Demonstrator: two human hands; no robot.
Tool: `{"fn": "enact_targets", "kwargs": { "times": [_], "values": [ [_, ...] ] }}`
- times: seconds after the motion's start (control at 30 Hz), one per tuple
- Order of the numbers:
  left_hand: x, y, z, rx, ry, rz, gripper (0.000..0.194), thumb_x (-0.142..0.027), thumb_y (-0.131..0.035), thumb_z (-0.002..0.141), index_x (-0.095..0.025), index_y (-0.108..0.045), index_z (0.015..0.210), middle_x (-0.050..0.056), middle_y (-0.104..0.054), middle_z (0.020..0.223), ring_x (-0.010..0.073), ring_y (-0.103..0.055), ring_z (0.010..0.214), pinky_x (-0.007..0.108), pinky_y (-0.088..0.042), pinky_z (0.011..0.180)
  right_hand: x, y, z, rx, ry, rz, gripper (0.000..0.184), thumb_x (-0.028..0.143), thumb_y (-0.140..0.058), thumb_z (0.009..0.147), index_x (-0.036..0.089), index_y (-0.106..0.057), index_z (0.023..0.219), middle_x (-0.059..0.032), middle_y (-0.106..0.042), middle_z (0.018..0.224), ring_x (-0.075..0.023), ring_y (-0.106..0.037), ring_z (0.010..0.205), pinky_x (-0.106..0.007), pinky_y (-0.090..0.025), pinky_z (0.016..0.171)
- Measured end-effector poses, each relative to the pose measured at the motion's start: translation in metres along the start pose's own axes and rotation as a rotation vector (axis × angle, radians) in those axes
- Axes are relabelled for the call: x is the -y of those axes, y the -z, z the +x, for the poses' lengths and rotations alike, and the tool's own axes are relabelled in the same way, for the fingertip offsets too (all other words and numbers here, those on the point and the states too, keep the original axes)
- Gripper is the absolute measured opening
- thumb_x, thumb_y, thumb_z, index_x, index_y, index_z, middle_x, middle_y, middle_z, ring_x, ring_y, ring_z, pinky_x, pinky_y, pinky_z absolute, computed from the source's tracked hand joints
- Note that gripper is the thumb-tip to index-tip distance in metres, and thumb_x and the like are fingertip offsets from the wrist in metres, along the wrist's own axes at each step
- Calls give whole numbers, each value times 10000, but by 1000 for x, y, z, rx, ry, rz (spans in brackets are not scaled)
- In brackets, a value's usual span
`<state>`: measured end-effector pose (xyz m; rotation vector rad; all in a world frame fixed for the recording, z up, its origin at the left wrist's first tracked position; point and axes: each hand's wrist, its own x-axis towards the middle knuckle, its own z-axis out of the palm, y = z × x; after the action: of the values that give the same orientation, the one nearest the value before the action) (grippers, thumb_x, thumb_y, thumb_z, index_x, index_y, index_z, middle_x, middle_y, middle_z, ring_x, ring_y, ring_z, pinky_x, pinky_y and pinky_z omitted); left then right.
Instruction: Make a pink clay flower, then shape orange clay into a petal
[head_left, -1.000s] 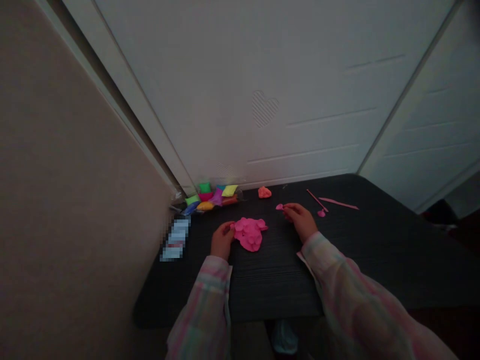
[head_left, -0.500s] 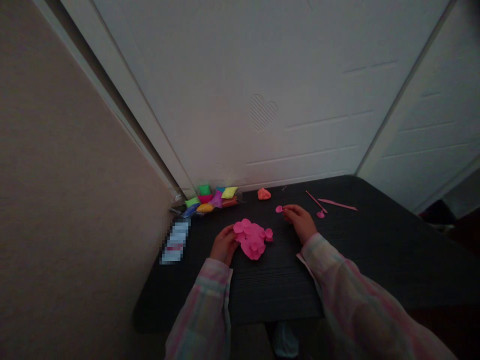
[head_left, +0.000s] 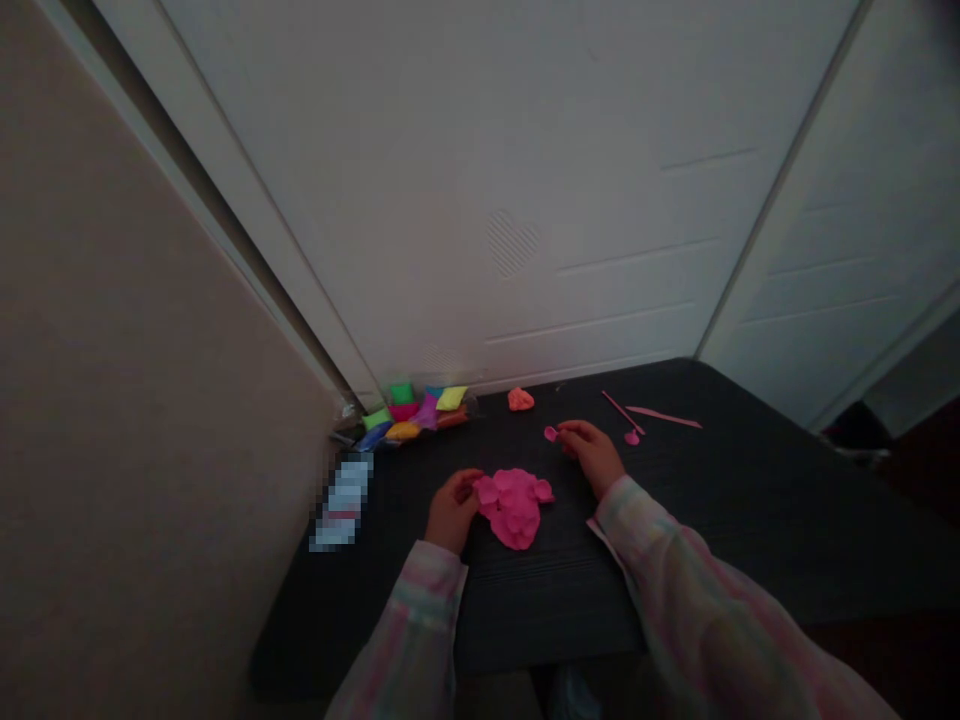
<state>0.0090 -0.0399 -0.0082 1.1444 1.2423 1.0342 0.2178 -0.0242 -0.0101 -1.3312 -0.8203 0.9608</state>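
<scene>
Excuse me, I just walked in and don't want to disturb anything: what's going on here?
A person's left hand holds one edge of a bumpy, bright pink clay-like piece over the dark table. The right hand pinches a small pink disc, apart from that piece. Another small pink lump lies near a thin pink stick and a flat pink strip. Toward the back are an orange lump and brightly coloured packets.

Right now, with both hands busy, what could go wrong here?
The left hand holds the big pink shape by its edge, so it might bend or tear. The small pink piece pinched in the right hand could get squashed or dropped. The loose pink bit beside the thin stick, near that hand, might be knocked.
</scene>
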Motion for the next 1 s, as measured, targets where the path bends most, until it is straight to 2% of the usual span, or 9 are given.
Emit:
{"fn": "enact_targets", "kwargs": {
  "times": [0.2, 0.33, 0.4, 0.53, 0.6, 0.67, 0.77, 0.9, 1.0],
  "values": [
    [2, 18, -1, 9, -72, 311, 191, -213, -594, 571, -180, -638, 754, 56, -610, 839, 174, -543, 753, 287, -403, 702, 2, -2, -1, 91, -47, 33, 169, 270, -600, 530, 160, -568, 655, 31, -541, 522, -92, -467, 481, -221, -330, 462],
    [-11, 25, 6, -69, -200, 302, 176, -215, -592, 587, -208, -644, 755, 43, -589, 930, 174, -501, 918, 258, -368, 785, 5, -10, -7, 234, -94, 69, 186, 294, -605, 540, 154, -578, 660, 0, -592, 587, -105, -517, 526, -228, -366, 495],
    [-24, 21, 13, -19, -203, 305, 228, -226, -596, 595, -204, -631, 819, 50, -594, 931, 176, -515, 897, 266, -377, 771, 5, -14, -10, 305, -102, 87, 193, 299, -605, 548, 154, -578, 672, -1, -603, 609, -102, -528, 542, -223, -369, 506],
    [-46, -1, 30, 200, -176, 203, 388, -211, -624, 575, -200, -573, 960, 68, -599, 944, 182, -538, 861, 279, -409, 726, 5, -18, -13, 383, -84, 106, 199, 293, -609, 556, 159, -562, 695, 19, -600, 602, -81, -517, 536, -204, -356, 507],
    [-49, -14, 35, 281, -157, 158, 404, -196, -635, 560, -192, -572, 959, 67, -610, 909, 177, -546, 844, 271, -414, 717, 6, -19, -13, 401, -68, 103, 206, 298, -609, 558, 158, -553, 698, 28, -589, 583, -75, -504, 519, -201, -348, 499],
    [-46, -24, 37, 330, -121, 154, 341, -197, -629, 566, -179, -597, 906, 60, -626, 846, 168, -560, 797, 261, -418, 698, 5, -19, -12, 416, -53, 89, 210, 305, -611, 557, 156, -548, 691, 32, -578, 563, -74, -494, 499, -206, -349, 496],
    [-37, -31, 37, 332, -106, 178, 182, -223, -599, 600, -165, -635, 769, 47, -642, 744, 159, -571, 722, 251, -420, 671, 3, -21, -12, 447, -34, 57, 200, 304, -604, 568, 156, -545, 689, 30, -571, 563, -82, -501, 506, -223, -370, 523],
    [-33, -25, 36, 299, -136, 201, 116, -223, -596, 600, -169, -636, 694, 30, -640, 683, 155, -569, 678, 239, -419, 646, 0, -24, -15, 478, 0, -12, 159, 281, -576, 610, 170, -553, 722, 15, -572, 632, -106, -523, 589, -241, -388, 573],
    [-35, -16, 37, 301, -117, 192, 117, -218, -600, 595, -171, -630, 698, 19, -635, 668, 145, -562, 652, 226, -414, 615, 8, -15, -16, 390, 219, -304, 153, 284, -516, 669, 186, -560, 777, -7, -564, 682, -124, -515, 623, -256, -391, 588]
  ]
}}
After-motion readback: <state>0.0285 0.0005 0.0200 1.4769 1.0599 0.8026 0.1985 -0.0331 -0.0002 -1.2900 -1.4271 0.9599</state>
